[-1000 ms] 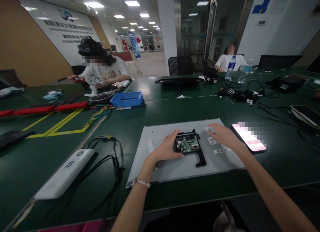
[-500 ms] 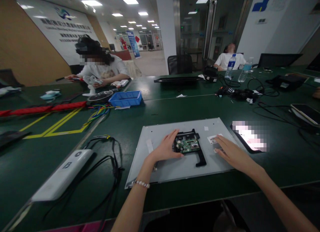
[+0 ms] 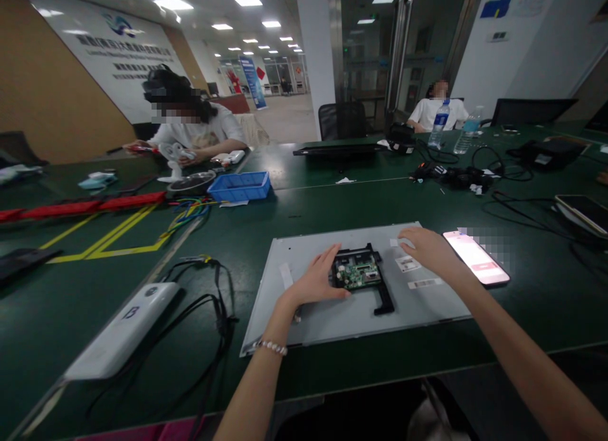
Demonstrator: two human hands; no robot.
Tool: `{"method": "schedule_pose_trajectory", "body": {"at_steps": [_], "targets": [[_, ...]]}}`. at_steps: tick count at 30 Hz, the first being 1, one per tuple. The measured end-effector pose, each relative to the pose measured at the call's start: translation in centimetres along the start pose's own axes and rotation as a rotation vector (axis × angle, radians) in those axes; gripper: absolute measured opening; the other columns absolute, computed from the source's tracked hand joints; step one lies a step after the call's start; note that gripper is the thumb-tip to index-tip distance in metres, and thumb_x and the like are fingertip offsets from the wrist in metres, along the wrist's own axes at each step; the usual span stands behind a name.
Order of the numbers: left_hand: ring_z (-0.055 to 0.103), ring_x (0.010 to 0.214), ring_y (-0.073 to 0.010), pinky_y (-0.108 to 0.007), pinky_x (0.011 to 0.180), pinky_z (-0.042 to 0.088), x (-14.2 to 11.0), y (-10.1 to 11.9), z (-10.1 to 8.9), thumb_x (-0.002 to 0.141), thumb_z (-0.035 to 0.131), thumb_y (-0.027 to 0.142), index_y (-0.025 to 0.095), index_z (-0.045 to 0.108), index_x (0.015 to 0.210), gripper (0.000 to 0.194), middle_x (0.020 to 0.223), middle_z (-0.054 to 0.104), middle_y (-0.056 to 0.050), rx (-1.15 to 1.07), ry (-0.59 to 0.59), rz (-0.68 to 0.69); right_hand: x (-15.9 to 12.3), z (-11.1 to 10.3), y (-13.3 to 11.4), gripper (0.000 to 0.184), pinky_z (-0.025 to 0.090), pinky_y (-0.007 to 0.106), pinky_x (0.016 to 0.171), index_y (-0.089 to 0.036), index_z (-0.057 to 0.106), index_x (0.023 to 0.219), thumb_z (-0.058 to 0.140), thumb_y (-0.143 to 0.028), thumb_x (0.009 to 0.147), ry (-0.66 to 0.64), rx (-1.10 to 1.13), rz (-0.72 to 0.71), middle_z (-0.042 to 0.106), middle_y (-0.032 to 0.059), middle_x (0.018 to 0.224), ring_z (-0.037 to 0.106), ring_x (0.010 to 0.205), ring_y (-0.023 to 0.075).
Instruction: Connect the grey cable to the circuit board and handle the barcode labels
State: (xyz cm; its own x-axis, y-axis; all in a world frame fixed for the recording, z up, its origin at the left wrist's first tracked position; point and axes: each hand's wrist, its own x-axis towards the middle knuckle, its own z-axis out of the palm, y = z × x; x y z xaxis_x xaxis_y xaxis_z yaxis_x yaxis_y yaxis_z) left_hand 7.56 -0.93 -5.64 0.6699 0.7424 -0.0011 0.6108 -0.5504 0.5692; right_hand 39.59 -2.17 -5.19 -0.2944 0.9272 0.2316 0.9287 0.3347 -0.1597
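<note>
A grey flat metal-backed panel lies on the dark green table. On its middle sits a black plastic bracket with a green circuit board in it. My left hand spans the bracket's left end, thumb at the near edge and fingers at the far edge, gripping it. Over the panel's right part hovers my right hand, fingers loosely bent and apart, with nothing visible in them. Printed labels show on the panel beneath and near it.
A lit phone lies right of the panel. To the left are a white power bank-like device and black cables. Farther back stand a blue bin, water bottles and a tangle of black cables. Two people sit across the table.
My right hand has moved away from me, toward the panel's far right corner, uncovering the labels. My left hand and the bracket have stayed in place.
</note>
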Motion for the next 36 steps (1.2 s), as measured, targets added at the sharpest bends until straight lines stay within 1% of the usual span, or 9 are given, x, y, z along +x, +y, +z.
{"method": "schedule_pose_trajectory", "body": {"at_steps": [5,8,11,14,19,22,25,31,36], "targets": [[0.014,0.138,-0.0335,-0.052,0.112,0.012,0.1,-0.1,0.1,0.062,0.068,0.051,0.019,0.004,0.146,0.111,0.152,0.013,-0.014,0.016,0.0,0.0,2.0,1.6,0.4,0.02,0.044,0.031,0.083,-0.018,0.065,0.1,0.054,-0.027,0.086,-0.058,-0.07,-0.1,0.067,0.0091,0.104,0.059,0.099,0.0226],[0.014,0.138,-0.0327,-0.05,0.112,0.013,0.0,-0.2,0.2,0.062,0.068,0.052,0.019,0.004,0.146,0.11,0.152,0.014,-0.013,0.021,0.009,0.009,2.0,2.5,0.4,0.017,0.044,0.03,0.076,-0.018,0.066,0.092,0.051,-0.025,0.087,-0.064,-0.105,-0.124,0.068,0.0085,0.093,0.062,0.09,0.0216],[0.014,0.138,-0.0328,-0.05,0.112,0.013,0.0,-0.2,0.2,0.062,0.068,0.053,0.02,0.004,0.146,0.11,0.152,0.014,-0.013,0.017,0.015,0.016,1.8,3.0,0.5,0.02,0.045,0.031,0.074,-0.018,0.066,0.088,0.047,-0.024,0.089,-0.047,-0.101,-0.13,0.068,0.0084,0.09,0.062,0.087,0.0215],[0.014,0.138,-0.0329,-0.051,0.112,0.013,-0.1,0.0,0.1,0.063,0.068,0.054,0.021,0.004,0.146,0.11,0.152,0.013,-0.013,0.013,0.008,0.019,1.5,3.1,0.9,0.02,0.045,0.031,0.075,-0.02,0.066,0.093,0.047,-0.025,0.088,-0.043,-0.021,-0.098,0.068,0.0089,0.095,0.062,0.09,0.0217],[0.013,0.138,-0.0329,-0.05,0.112,0.013,-0.1,0.1,0.0,0.063,0.068,0.054,0.021,0.006,0.146,0.109,0.152,0.013,-0.012,0.005,0.003,0.003,0.9,3.2,2.2,0.028,0.046,0.034,0.084,-0.021,0.063,0.11,0.051,-0.03,0.086,-0.08,0.162,-0.094,0.064,0.0087,0.113,0.059,0.101,0.022],[0.013,0.138,-0.033,-0.051,0.112,0.013,-0.1,0.3,-0.1,0.063,0.068,0.053,0.02,0.005,0.146,0.109,0.152,0.012,-0.012,-0.003,0.001,0.005,0.7,3.6,3.2,0.033,0.044,0.038,0.09,-0.022,0.061,0.115,0.052,-0.032,0.085,-0.082,0.178,-0.077,0.061,0.0085,0.119,0.056,0.108,0.0227],[0.013,0.138,-0.0334,-0.051,0.112,0.013,-0.2,0.3,-0.1,0.063,0.068,0.054,0.02,0.005,0.146,0.109,0.152,0.012,-0.012,-0.009,-0.005,-0.003,0.6,3.8,3.7,0.034,0.044,0.04,0.091,-0.021,0.061,0.116,0.052,-0.033,0.085,-0.073,0.163,-0.066,0.061,0.0082,0.119,0.056,0.11,0.0229],[0.012,0.138,-0.0337,-0.052,0.113,0.01,-0.1,0.1,0.1,0.063,0.068,0.053,0.022,0.006,0.146,0.108,0.152,0.012,-0.011,-0.005,0.003,-0.001,0.8,3.0,2.3,0.027,0.046,0.035,0.087,-0.022,0.065,0.107,0.046,-0.026,0.089,-0.043,0.097,-0.1,0.065,0.0067,0.111,0.058,0.104,0.0205],[0.013,0.138,-0.034,-0.052,0.112,0.011,0.0,-0.4,0.4,0.063,0.069,0.053,0.021,0.003,0.146,0.111,0.152,0.012,-0.013,0.006,0.008,0.011,0.8,2.3,0.9,0.027,0.046,0.032,0.084,-0.019,0.067,0.101,0.042,-0.024,0.092,-0.014,0.008,-0.074,0.067,0.0076,0.107,0.06,0.1,0.0206]]}}
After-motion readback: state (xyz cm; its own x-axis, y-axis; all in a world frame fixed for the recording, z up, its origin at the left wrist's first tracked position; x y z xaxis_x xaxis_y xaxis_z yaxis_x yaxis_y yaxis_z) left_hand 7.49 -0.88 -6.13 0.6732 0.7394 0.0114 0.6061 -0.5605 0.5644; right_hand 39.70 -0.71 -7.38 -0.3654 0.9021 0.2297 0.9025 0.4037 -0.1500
